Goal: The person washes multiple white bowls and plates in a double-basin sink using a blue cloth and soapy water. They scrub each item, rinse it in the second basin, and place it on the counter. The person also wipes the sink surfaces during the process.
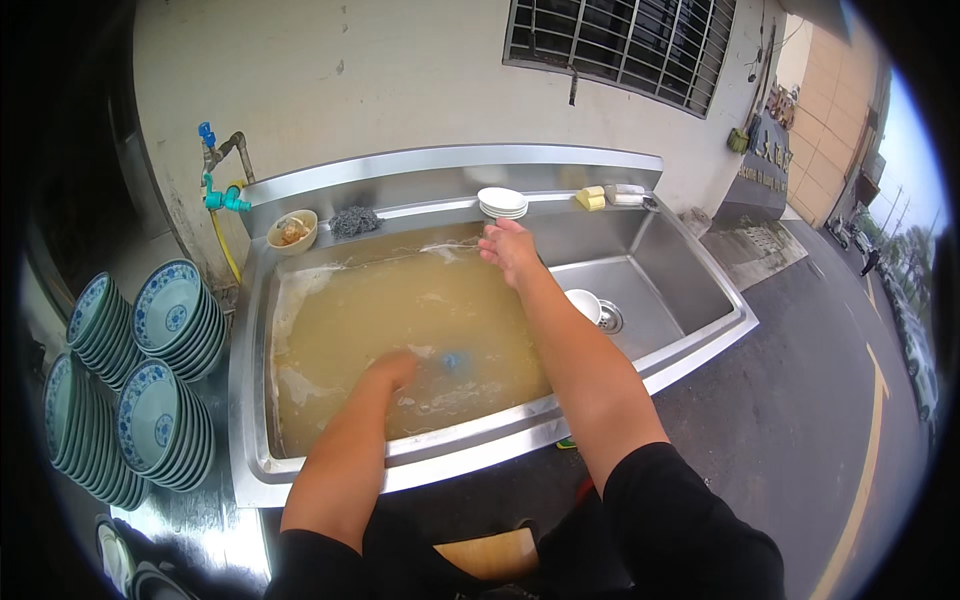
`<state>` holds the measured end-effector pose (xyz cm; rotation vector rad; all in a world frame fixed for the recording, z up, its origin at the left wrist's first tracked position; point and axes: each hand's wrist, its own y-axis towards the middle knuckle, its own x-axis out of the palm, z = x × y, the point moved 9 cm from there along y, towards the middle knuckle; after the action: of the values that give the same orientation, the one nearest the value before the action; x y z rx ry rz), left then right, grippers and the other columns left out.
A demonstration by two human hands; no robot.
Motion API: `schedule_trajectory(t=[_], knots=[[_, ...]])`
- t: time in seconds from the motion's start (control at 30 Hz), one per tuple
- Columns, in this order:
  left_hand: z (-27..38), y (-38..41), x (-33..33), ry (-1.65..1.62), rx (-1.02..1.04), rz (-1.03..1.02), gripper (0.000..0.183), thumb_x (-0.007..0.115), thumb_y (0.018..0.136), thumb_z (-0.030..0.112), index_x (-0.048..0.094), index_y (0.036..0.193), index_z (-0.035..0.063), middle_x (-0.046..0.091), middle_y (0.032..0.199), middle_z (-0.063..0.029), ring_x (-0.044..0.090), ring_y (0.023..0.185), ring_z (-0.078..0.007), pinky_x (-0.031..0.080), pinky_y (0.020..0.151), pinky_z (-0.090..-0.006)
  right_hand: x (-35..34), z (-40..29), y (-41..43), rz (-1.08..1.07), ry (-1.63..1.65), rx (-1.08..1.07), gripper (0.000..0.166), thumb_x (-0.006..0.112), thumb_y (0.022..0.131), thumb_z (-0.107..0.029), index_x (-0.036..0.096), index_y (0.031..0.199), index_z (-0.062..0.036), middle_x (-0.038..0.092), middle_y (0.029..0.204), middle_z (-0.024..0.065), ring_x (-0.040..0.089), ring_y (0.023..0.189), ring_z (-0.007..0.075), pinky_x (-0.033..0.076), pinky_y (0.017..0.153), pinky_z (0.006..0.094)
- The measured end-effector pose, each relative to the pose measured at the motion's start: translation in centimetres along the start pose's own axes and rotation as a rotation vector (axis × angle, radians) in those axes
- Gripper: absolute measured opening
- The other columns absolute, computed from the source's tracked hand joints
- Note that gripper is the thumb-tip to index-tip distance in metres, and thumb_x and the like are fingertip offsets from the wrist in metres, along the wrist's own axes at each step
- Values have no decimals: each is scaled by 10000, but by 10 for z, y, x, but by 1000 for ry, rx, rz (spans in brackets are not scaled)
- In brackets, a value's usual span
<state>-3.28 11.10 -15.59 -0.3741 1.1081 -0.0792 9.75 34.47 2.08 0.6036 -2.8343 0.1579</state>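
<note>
Murky brown water [337, 315] fills the left basin of a stainless steel double sink. My left hand [394, 369] is mostly sunk in it, its fingers hidden. Just right of that hand, a blurred blue patch [451, 361] shows through the water. Over the far side of the basin is my right hand [510, 251], fingers slightly curled and apart, with nothing visible in it. A small stack of white saucers [502, 201] sits on the back ledge just beyond its fingertips. In the right basin, a white bowl [583, 305] lies beside the drain, partly hidden by my right forearm.
Stacks of blue-patterned bowls [176, 319] stand on a metal surface at left. The back ledge holds a bowl of scraps [292, 232], a steel wool scourer [356, 221] and a yellow sponge [591, 198]. A teal tap [225, 199] is at the far left.
</note>
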Motion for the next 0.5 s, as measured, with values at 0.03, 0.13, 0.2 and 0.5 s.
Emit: schedule_trajectory(t=[0.03,0.13,0.2,0.5], knots=[[-40,9,1,-121,-48,131,361,534,958,236,691,1174,-7,660,1240,-253,656,1109,-398,511,945,-471,33,9,-18,-102,-120,27,396,584,948,-24,505,1335,5,666,1088,90,650,865,176,566,681,307],[-88,14,8,-134,-53,260,341,528,959,174,682,1197,-15,657,1235,-269,648,1128,-407,503,953,-470,94,52,-88,-495,-646,11,268,722,884,-245,678,1075,-62,696,936,84,665,792,162,545,646,319],[-39,15,-3,15,-33,187,328,554,944,149,681,1195,-19,668,1218,-270,654,1122,-400,505,939,-464,89,73,-117,-581,-1175,-419,396,755,794,-347,747,1043,-38,740,976,189,705,913,368,557,838,428],[-25,-1,-18,-59,-97,211,365,462,1004,184,645,1239,-26,638,1272,-281,624,1185,-364,470,992,-492,71,119,-152,-621,-1606,2,339,802,705,-174,796,1043,-145,729,1176,120,687,1102,307,547,910,461]])
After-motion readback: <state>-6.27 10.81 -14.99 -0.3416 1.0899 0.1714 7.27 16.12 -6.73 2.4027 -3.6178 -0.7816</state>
